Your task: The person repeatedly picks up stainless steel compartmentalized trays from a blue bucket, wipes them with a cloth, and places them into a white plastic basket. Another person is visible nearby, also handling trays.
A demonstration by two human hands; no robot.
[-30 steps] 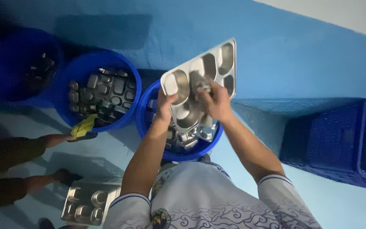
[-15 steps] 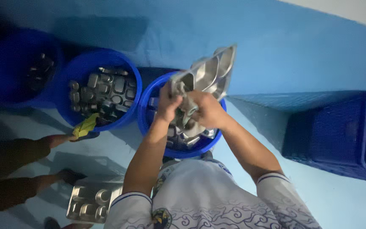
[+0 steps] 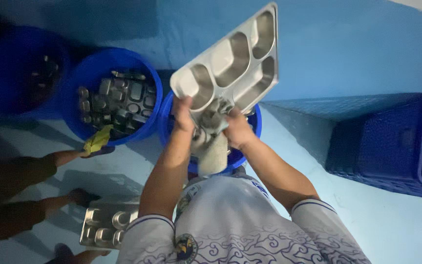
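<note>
Left hand [image 3: 183, 113] grips the near edge of a steel compartment tray [image 3: 232, 63], tilted up above both hands. Right hand [image 3: 237, 131] presses a pale cloth [image 3: 212, 146] onto the tray's near end; cloth hangs down between the hands. Blue tub [image 3: 247, 122] sits directly under the hands, contents mostly hidden. Left of the left hand: second blue tub [image 3: 94, 73] full of what looks like metal trays, blurry. Another person's hand [image 3: 81, 154] with a yellow rag [image 3: 97, 141] at its rim. Blue crate [image 3: 391, 142] well right of the right hand.
</note>
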